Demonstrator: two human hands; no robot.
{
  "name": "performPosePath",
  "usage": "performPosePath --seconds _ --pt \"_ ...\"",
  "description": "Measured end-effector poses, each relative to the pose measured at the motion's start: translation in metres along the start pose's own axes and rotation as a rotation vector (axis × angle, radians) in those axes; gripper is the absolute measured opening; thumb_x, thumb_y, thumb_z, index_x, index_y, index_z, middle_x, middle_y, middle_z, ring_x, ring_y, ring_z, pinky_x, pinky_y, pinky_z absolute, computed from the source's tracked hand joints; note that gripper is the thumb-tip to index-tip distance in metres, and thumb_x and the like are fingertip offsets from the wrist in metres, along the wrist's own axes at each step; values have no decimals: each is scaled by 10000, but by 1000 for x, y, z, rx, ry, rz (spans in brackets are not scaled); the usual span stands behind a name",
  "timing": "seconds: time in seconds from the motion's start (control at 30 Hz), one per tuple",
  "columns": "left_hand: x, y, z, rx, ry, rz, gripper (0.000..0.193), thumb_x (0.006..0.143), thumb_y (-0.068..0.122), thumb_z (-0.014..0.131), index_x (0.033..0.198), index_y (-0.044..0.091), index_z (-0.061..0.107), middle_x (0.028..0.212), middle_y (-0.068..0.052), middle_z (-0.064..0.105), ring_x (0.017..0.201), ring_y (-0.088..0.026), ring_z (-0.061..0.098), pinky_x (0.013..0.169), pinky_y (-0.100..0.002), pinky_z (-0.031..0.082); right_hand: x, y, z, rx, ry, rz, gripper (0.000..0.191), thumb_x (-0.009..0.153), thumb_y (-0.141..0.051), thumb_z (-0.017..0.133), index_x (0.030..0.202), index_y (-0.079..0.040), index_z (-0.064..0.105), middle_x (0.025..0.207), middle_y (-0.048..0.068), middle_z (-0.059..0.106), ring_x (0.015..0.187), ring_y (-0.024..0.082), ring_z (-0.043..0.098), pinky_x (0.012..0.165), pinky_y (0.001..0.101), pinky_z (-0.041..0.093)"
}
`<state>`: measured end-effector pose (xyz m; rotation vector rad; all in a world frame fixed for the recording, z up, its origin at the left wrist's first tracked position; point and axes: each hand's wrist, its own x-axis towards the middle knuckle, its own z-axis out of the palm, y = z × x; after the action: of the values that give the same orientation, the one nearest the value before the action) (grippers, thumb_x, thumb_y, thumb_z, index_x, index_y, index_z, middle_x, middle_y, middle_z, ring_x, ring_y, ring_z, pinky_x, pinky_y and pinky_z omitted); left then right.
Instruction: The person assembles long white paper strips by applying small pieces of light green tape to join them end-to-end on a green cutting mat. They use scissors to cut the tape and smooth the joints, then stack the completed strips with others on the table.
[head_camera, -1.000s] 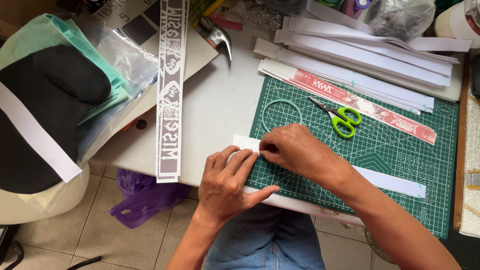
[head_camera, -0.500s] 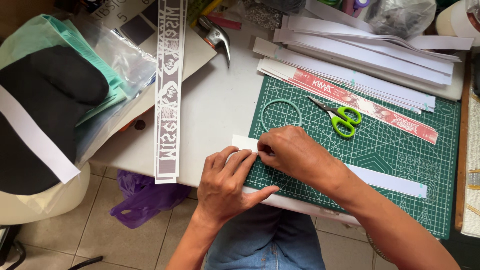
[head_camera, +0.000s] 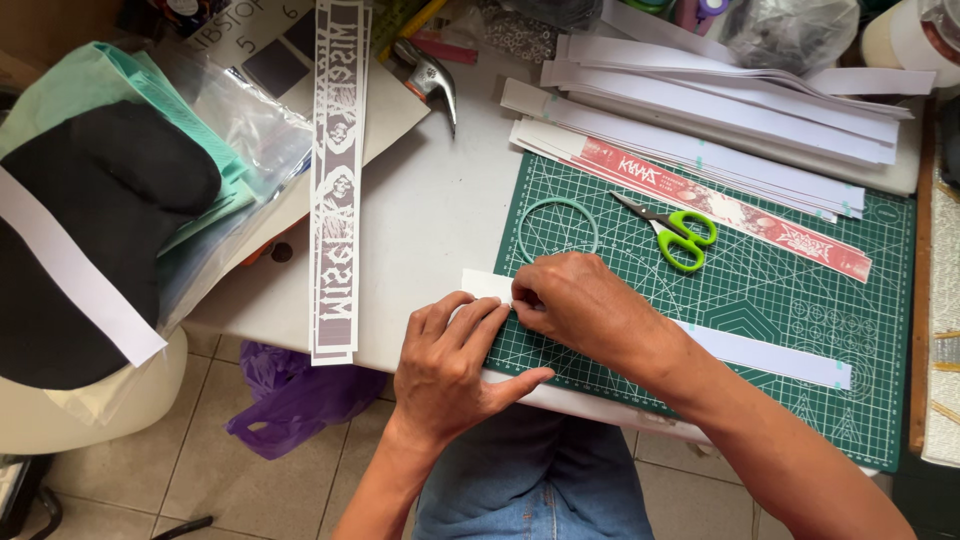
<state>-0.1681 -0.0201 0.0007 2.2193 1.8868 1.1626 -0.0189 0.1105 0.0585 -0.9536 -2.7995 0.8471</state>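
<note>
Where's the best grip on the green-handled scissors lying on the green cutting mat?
Probably by the green loop handles of the green-handled scissors, coming straight down from above. They lie flat and closed on the green cutting mat, blades pointing up-left and handles toward the lower right, clear of both hands, with a red printed strip close by.

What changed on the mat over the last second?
Almost nothing. Both the left hand and right hand stay pressed on the near end of the white strip, fingers barely shifting. The scissors, ring and mat lie as before.
</note>
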Motion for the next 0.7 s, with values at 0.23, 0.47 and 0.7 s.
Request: performPosePath --seconds 0.23,0.47,0.7 --pt "1 4 0 -2 -16 -29 663 715 534 852 1116 18 737 1117 -85 716 1125 -316 618 982 -447 460 -6 20 28 -8 194 -128 117 759 -122 730 739 -20 676 759 180 685 782 395 684 724 499 538" --pt "2 15 2 115 -22 -38 611 680 502 852 1098 67 755 1122 -47 721 1147 -277 620 995 -435 455 -16 15 37 -42 285 -126 119 848 -99 679 771 -10 661 797 178 674 812 376 678 750 479 545" --pt "-1 15 3 125 -34 -13 587 691 475 860 1101 68 753 1141 -44 726 1145 -274 620 995 -428 460 -100 0 38 -22 530 -160 165 917 -106 698 1051 -11 700 948 121 689 921 296 671 855 445 533"
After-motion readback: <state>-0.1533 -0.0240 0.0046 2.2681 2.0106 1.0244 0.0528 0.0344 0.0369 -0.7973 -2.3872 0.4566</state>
